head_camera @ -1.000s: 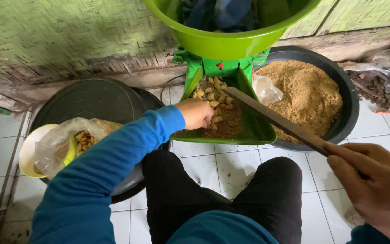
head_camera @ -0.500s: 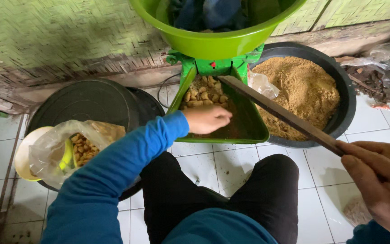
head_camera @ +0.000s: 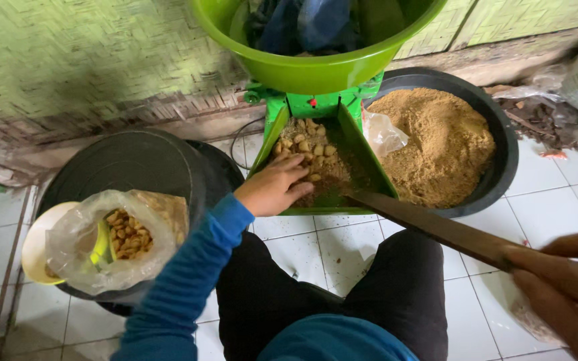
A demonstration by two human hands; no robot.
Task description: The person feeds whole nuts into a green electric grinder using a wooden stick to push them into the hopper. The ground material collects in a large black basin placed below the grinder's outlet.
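Observation:
My left hand [head_camera: 274, 187], in a blue sleeve, rests palm down on the peanuts [head_camera: 302, 144] in the green feed tray [head_camera: 362, 160] of a grinder, fingers curled over some of them. My right hand [head_camera: 566, 284] at the lower right grips a long flat wooden stick [head_camera: 436, 227] whose tip reaches the tray's front edge. A green hopper bowl [head_camera: 316, 67] sits above the tray. Right of the tray a black basin [head_camera: 503, 140] holds ground brown meal [head_camera: 436, 140].
A clear plastic bag of peanuts [head_camera: 125, 234] lies in a pale bowl [head_camera: 35, 247] on a black lidded tub [head_camera: 128, 167] at my left. My black-trousered knees [head_camera: 329, 301] fill the lower middle. White tiled floor [head_camera: 556, 194], woven wall behind, bags at far right.
My left hand has drawn back from the tray's middle toward its near edge. The stick's tip has slid back out of the tray toward me.

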